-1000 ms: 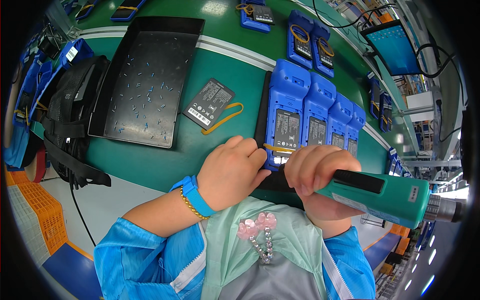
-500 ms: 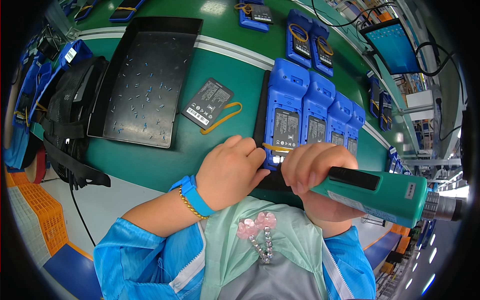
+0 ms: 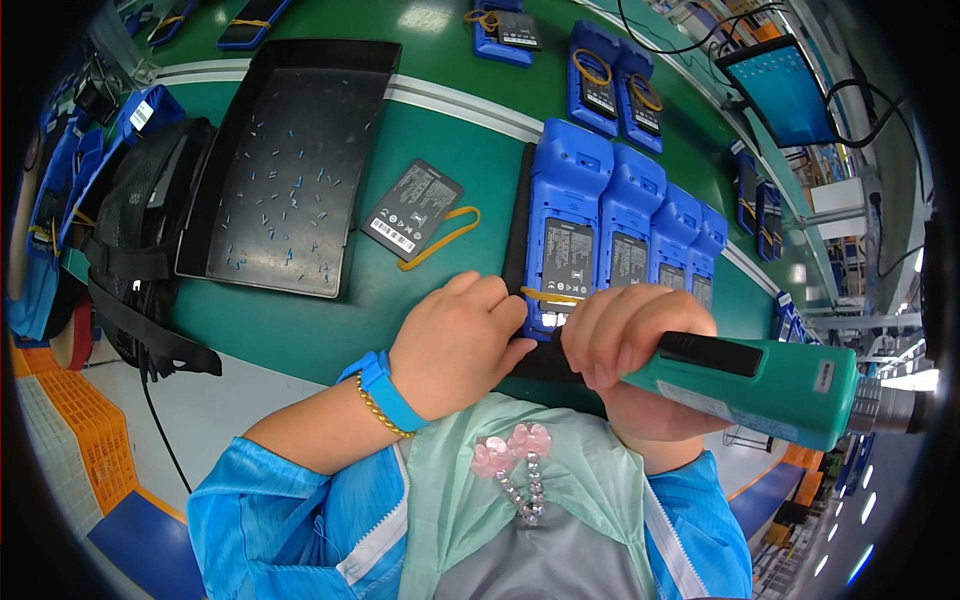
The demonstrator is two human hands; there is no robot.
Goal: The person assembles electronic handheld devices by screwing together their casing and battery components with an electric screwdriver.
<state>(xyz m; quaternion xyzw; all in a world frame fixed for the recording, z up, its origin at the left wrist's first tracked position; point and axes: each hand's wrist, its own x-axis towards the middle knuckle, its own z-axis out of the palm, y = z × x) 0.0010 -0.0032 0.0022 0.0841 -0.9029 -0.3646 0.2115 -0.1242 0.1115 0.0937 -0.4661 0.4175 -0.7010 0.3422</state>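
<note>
My right hand [image 3: 645, 360] is wrapped round a green electric screwdriver [image 3: 760, 385] with a black lever; its ribbed metal collar points right. My left hand [image 3: 455, 345] is closed beside the lower left corner of the nearest blue handheld device [image 3: 568, 185], thumb and forefinger close together; whatever is between them is hidden. That device lies back up, with a black battery [image 3: 570, 255] in its bay and a yellow rubber band [image 3: 552, 296] across its lower part. Several similar devices stand in a row to its right. A loose battery [image 3: 412, 210] lies left of them, beside another rubber band [image 3: 440, 240].
A black tray [image 3: 345, 235] with many small blue screws lies at the left, next to a black mesh bag [image 3: 150, 200]. Further devices with bands [image 3: 595, 80] lie beyond the metal rail [image 3: 465, 107]. A monitor [image 3: 778, 92] and cables are at the far right.
Both hands and the screwdriver hold almost the same place. The view has shifted very slightly; nothing has been picked up or let go.
</note>
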